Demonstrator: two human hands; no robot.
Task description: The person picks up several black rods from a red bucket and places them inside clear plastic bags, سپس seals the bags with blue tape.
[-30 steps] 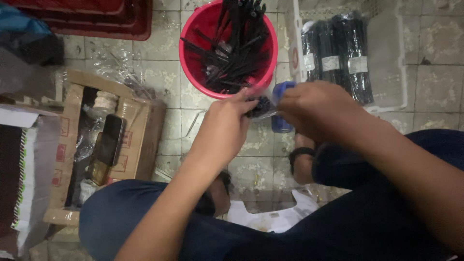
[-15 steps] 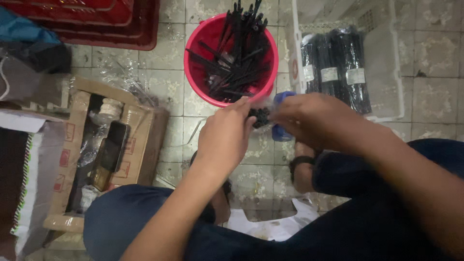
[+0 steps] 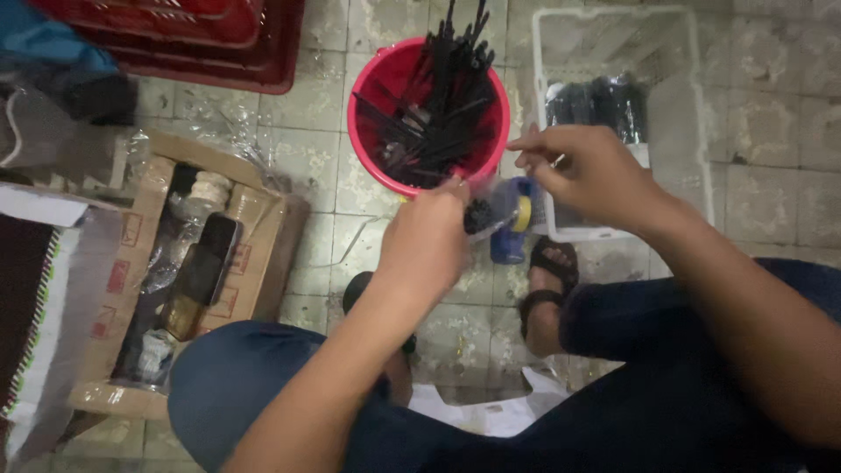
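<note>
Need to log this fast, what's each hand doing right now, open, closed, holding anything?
Left hand: closed on a bundle of black sticks in clear wrap.
Right hand: fingers pinched together above the bundle; whether it grips anything cannot be told.

We sit over a worn tiled floor (image 3: 324, 166), where a red bucket (image 3: 372, 96) of black sticks stands just beyond our hands and a white plastic basket (image 3: 701, 105) with dark bundles rests beyond the right hand. Left of the left hand lies an open cardboard box (image 3: 263, 254) of odds and ends, with red crates (image 3: 219, 44) further off beyond it.
</note>
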